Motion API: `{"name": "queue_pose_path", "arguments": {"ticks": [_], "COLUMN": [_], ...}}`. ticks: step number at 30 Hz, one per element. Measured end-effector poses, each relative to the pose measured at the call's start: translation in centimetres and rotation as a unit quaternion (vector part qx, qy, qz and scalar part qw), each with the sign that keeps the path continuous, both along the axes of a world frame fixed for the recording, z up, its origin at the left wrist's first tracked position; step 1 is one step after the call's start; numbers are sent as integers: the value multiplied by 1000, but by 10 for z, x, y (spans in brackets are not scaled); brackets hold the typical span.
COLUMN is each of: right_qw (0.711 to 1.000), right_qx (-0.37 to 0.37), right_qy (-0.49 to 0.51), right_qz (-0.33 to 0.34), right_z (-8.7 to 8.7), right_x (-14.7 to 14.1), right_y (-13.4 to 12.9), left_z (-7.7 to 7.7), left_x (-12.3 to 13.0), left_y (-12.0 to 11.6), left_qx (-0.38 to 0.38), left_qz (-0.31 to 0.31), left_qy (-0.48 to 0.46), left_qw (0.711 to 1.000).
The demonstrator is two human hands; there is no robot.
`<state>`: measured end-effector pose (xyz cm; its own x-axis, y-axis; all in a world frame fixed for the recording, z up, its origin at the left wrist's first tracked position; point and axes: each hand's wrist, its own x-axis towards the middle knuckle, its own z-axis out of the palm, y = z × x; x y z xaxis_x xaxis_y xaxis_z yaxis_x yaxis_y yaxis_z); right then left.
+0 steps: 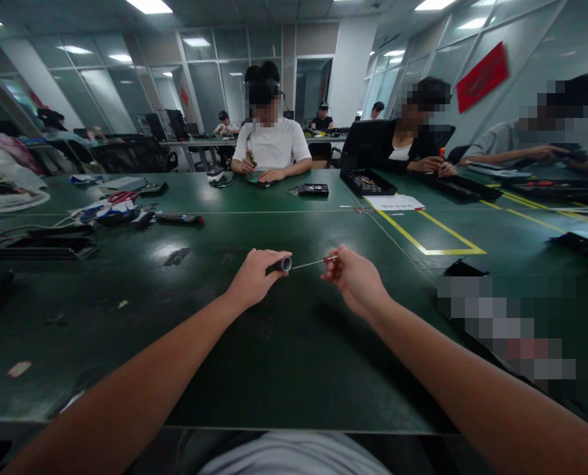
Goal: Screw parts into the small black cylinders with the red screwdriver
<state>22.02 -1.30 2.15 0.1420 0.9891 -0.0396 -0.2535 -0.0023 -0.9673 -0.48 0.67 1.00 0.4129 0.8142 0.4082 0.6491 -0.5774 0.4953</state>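
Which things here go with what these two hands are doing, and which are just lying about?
In use:
black tube, in the left hand
thin-shafted tool, in the right hand, pointing toward the tube

Apparently just lying about:
white paper sheet, beyond the right hand
pale scrap, near the table's left side

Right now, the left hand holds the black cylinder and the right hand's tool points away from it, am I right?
No: the head view shows the tool in the right hand pointing toward the black cylinder, which the left hand holds.
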Motion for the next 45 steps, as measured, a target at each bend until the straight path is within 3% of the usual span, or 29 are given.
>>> {"name": "queue_pose_path", "arguments": {"ticks": [4, 10, 21, 39, 45], "right_qw": [1000, 988, 954, 918, 929], "right_qx": [12, 118, 187, 205, 196], "right_qy": [18, -101, -235, -338, -314], "right_qz": [-20, -23, -9, -6, 20], "right_z": [-1, -2, 4, 9, 6], "right_x": [2, 0, 0, 1, 2], "right_y": [4, -2, -11, -26, -28], "left_z": [0, -1, -1, -16, -21], "left_x": [-2, 3, 4, 7, 7], "left_y": [2, -3, -6, 0, 4], "left_qx": [-16, -28, -54, -53, -52], "left_qz": [14, -2, 9, -6, 28], "left_qy": [0, -12, -24, -128, -163], "left_qw": [1000, 1000, 998, 990, 985]}}
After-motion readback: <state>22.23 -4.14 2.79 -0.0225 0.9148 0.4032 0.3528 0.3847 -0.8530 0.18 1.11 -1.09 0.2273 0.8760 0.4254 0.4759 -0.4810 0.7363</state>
